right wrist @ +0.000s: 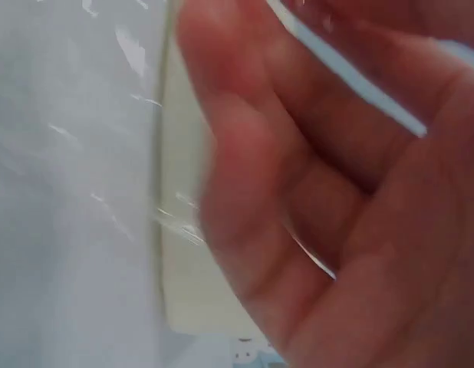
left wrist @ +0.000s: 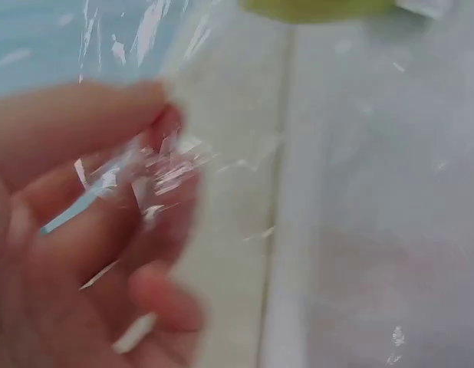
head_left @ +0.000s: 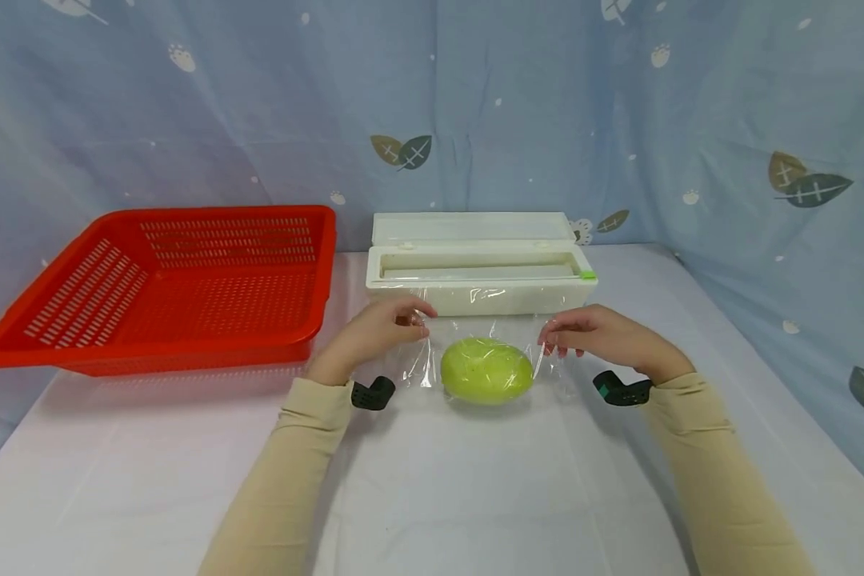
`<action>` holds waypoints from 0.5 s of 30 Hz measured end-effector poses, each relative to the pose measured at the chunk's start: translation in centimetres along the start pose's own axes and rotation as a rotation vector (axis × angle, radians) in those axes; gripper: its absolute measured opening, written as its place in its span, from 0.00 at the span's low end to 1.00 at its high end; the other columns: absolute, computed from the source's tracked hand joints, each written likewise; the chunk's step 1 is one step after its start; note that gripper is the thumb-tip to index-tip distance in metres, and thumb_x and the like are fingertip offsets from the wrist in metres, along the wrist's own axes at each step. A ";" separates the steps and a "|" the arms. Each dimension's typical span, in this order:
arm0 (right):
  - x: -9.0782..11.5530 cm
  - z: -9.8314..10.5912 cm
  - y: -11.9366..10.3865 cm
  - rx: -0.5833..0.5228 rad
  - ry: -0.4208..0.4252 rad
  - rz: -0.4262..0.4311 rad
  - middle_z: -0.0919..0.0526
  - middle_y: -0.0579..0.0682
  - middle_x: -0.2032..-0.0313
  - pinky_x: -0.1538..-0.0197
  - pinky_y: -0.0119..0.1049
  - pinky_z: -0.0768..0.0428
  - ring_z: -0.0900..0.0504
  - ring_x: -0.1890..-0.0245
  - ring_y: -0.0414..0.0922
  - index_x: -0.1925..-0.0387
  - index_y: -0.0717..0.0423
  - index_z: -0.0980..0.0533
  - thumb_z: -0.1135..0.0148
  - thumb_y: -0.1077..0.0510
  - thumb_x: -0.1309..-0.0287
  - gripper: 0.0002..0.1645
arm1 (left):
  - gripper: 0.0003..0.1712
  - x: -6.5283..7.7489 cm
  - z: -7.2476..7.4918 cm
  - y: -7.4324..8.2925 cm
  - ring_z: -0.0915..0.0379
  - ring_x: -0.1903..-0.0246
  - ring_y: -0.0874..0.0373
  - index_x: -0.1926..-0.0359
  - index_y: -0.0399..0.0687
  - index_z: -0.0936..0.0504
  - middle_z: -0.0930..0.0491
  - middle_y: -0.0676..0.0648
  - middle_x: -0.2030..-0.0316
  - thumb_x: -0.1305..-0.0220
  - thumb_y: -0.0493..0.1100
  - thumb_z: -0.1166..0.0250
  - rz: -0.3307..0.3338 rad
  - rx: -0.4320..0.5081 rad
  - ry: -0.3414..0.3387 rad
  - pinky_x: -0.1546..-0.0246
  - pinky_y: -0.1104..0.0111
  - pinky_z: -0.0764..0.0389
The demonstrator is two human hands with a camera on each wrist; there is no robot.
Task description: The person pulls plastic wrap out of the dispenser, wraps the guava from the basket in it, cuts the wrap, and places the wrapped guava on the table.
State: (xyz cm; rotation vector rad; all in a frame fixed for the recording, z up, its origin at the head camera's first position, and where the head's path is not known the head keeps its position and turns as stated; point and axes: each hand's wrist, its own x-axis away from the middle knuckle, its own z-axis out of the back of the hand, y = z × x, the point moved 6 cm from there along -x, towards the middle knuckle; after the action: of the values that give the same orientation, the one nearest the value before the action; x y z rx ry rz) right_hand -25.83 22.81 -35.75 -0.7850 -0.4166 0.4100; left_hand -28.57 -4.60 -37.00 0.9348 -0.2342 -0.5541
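Observation:
An oval yellow-green melon (head_left: pixel 486 370) lies on the white table between the two hands, with clear cling film (head_left: pixel 421 368) over and around it. My left hand (head_left: pixel 378 330) pinches the film between thumb and fingers to the left of the melon. On the other side, my right hand (head_left: pixel 601 338) grips the film's right part with curled fingers. In the left wrist view, crinkled film (left wrist: pixel 172 172) shows at the fingertips, and part of the melon (left wrist: pixel 321 8) appears at the top edge. The right thumb and index fingertips are partly cut off in the right wrist view.
Just behind the melon stands a white cling film dispenser box (head_left: pixel 482 302) with its lid raised and a roll inside. A red slotted plastic basket (head_left: pixel 187 352) sits at the back left. A blue patterned curtain (head_left: pixel 504 112) hangs behind the table (head_left: pixel 468 496).

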 end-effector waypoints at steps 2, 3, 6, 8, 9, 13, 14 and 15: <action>-0.3 -0.1 0.2 0.016 0.048 -0.020 0.21 0.53 0.66 0.62 0.44 0.27 0.25 0.67 0.52 0.59 0.53 0.23 0.46 0.50 0.41 0.14 | 0.13 -0.2 0.1 0.5 0.30 0.64 0.58 0.54 0.48 0.23 0.24 0.53 0.66 0.42 0.39 0.40 -0.007 -0.100 0.086 0.62 0.67 0.28; -0.5 -0.2 0.3 0.026 0.075 -0.027 0.21 0.53 0.66 0.63 0.44 0.27 0.26 0.68 0.51 0.59 0.52 0.23 0.46 0.50 0.41 0.14 | 0.12 -0.3 0.0 0.8 0.30 0.65 0.59 0.56 0.49 0.22 0.24 0.54 0.67 0.42 0.39 0.40 -0.008 -0.154 0.121 0.63 0.67 0.28; -1.0 -0.5 0.2 0.078 0.159 -0.023 0.21 0.50 0.64 0.62 0.41 0.26 0.25 0.67 0.46 0.59 0.50 0.22 0.44 0.50 0.43 0.13 | 0.11 -0.5 -0.4 1.8 0.30 0.68 0.59 0.57 0.50 0.22 0.23 0.54 0.68 0.42 0.39 0.40 -0.023 -0.280 0.188 0.64 0.68 0.29; -1.3 -0.8 0.0 0.134 0.212 -0.024 0.20 0.48 0.64 0.61 0.39 0.26 0.26 0.66 0.44 0.59 0.50 0.21 0.42 0.52 0.44 0.12 | 0.10 -0.6 -0.8 2.5 0.30 0.68 0.61 0.59 0.51 0.21 0.23 0.55 0.67 0.43 0.39 0.40 -0.044 -0.344 0.218 0.64 0.69 0.29; -1.5 -0.9 -0.1 0.160 0.233 -0.025 0.20 0.46 0.62 0.61 0.38 0.26 0.26 0.65 0.43 0.59 0.49 0.21 0.42 0.52 0.44 0.11 | 0.09 -0.6 -1.0 2.7 0.30 0.68 0.62 0.60 0.51 0.21 0.23 0.56 0.68 0.43 0.39 0.39 -0.055 -0.368 0.232 0.64 0.70 0.29; -2.1 -1.6 -0.6 0.183 0.274 -0.054 0.20 0.46 0.73 0.71 0.35 0.28 0.27 0.75 0.43 0.59 0.47 0.20 0.44 0.54 0.43 0.11 | 0.06 -0.6 -1.6 3.7 0.31 0.67 0.62 0.64 0.52 0.20 0.23 0.57 0.68 0.44 0.39 0.38 -0.121 -0.414 0.286 0.64 0.71 0.30; -2.2 -1.8 -0.6 0.155 0.266 -0.067 0.21 0.47 0.76 0.75 0.34 0.29 0.29 0.79 0.43 0.59 0.46 0.20 0.45 0.54 0.42 0.11 | 0.06 -0.6 -1.7 3.9 0.32 0.67 0.62 0.65 0.53 0.21 0.24 0.57 0.68 0.44 0.39 0.37 -0.136 -0.420 0.295 0.64 0.71 0.30; -2.3 -2.0 -0.6 0.124 0.255 -0.077 0.23 0.48 0.80 0.78 0.35 0.30 0.30 0.83 0.43 0.59 0.46 0.21 0.46 0.54 0.41 0.11 | 0.05 -0.6 -1.9 4.1 0.32 0.66 0.61 0.65 0.53 0.21 0.24 0.57 0.68 0.45 0.39 0.37 -0.149 -0.429 0.306 0.64 0.71 0.31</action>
State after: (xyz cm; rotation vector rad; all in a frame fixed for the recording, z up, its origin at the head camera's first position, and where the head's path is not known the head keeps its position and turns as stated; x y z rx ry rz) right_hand -26.59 20.09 -37.02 -0.6874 -0.1802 0.2569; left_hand -26.86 -1.03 -34.71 0.6084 0.2261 -0.5615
